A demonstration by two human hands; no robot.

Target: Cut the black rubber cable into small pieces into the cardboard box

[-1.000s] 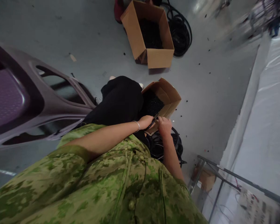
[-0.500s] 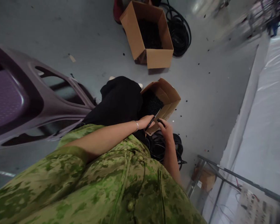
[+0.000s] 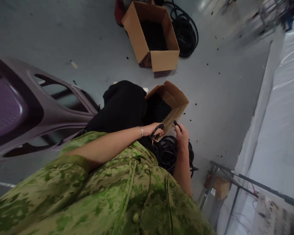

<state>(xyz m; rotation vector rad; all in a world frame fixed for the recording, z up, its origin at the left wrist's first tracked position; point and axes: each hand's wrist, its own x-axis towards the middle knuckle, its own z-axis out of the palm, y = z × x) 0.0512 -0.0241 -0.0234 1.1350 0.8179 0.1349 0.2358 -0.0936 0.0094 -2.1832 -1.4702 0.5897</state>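
Observation:
Scissors with black handles (image 3: 157, 130) are in my left hand (image 3: 153, 129), its fingers closed through the loops. The blades can barely be made out over the box edge. My right hand (image 3: 183, 134) is closed around a length of black tubing (image 3: 175, 123), whose short end sticks out past the thumb. The scissors and the tubing are apart. Below both hands stands an open cardboard box (image 3: 177, 93) holding a heap of small black pieces (image 3: 161, 108). A coil of black tubing (image 3: 167, 150) lies beside it, partly hidden by my right forearm.
A larger open carton (image 3: 165, 61) with black contents stands ahead, with another black coil (image 3: 186, 36) beside it. A purple plastic chair (image 3: 51, 112) is at the left. A metal frame (image 3: 235, 186) stands at the lower right. Black bits dot the grey floor (image 3: 218, 98).
My right hand has moved right with the tubing, away from the scissors. The scissors have turned in my left hand, and their blades show less. The view has shifted slightly.

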